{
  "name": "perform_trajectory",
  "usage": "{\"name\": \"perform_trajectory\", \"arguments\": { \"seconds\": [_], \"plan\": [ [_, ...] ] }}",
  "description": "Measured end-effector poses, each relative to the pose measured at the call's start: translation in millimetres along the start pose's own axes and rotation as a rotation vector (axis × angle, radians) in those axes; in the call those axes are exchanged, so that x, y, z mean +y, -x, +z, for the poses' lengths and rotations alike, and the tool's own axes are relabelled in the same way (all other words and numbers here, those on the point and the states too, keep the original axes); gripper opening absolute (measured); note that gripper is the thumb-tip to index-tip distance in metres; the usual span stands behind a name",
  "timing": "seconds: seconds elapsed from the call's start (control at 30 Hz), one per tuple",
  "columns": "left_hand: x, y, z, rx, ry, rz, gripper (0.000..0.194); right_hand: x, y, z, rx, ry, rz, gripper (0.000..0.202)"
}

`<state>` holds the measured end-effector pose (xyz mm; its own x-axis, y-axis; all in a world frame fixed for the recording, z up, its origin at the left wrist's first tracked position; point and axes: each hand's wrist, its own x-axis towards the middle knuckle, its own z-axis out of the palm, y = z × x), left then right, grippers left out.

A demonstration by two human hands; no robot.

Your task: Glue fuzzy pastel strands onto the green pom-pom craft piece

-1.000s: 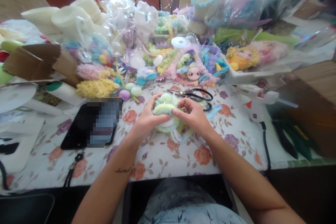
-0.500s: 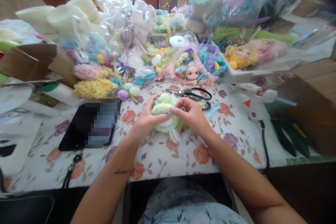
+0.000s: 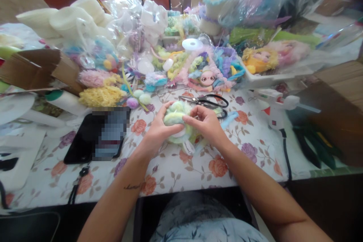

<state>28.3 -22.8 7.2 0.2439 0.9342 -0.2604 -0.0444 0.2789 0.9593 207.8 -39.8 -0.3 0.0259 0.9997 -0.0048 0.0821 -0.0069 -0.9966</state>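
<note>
A fluffy pale green and yellow bundle [image 3: 176,117] rests low over the flowered cloth, with a small white tag [image 3: 188,146] hanging from its lower side. My left hand [image 3: 159,127] is wrapped round its left side, thumb across the front. On the right, my right hand [image 3: 204,121] has thumb and forefinger pressed together against the bundle's edge; the pinched part is too small to make out. Just behind my right hand lie black-handled scissors [image 3: 211,101]. Pale blue and green strips stick out beside and beneath the right hand.
A black phone [image 3: 82,140] lies left. Behind are yellow fluff [image 3: 102,96], pom-poms [image 3: 138,98], a doll head [image 3: 207,78] and ribbons. To the right stand a white glue gun [image 3: 276,106], its cord, dark green-handled pliers [image 3: 317,145] and a cardboard box [image 3: 340,109]. A white tray [image 3: 269,82] holds dolls.
</note>
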Motion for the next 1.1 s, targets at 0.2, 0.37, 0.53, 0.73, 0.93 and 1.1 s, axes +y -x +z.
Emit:
{"name": "perform_trajectory", "arguments": {
  "seconds": [0.2,0.37,0.53,0.73,0.93,1.1],
  "plan": [
    [0.7,1.9,4.1,0.009,-0.001,0.023,0.082,-1.1,0.4,0.2,-0.011,-0.01,0.016,0.041],
    [-2.0,1.4,4.7,0.011,0.013,0.016,0.089,-0.9,0.8,0.6,-0.006,-0.001,0.012,0.038],
    [-1.4,1.6,2.1,-0.008,0.017,-0.008,0.091,-2.4,1.7,0.4,0.0,0.001,0.006,0.041],
    [0.2,3.1,4.9,0.014,0.013,0.012,0.084,-1.9,2.5,0.7,0.002,0.01,0.009,0.04],
    [3.3,5.5,10.1,0.049,0.011,0.004,0.082,-3.6,5.6,2.7,0.001,0.01,0.031,0.038],
    [3.5,5.1,9.9,0.058,0.027,-0.009,0.082,-8.0,8.1,4.2,0.007,0.007,0.067,0.038]
  ]
}}
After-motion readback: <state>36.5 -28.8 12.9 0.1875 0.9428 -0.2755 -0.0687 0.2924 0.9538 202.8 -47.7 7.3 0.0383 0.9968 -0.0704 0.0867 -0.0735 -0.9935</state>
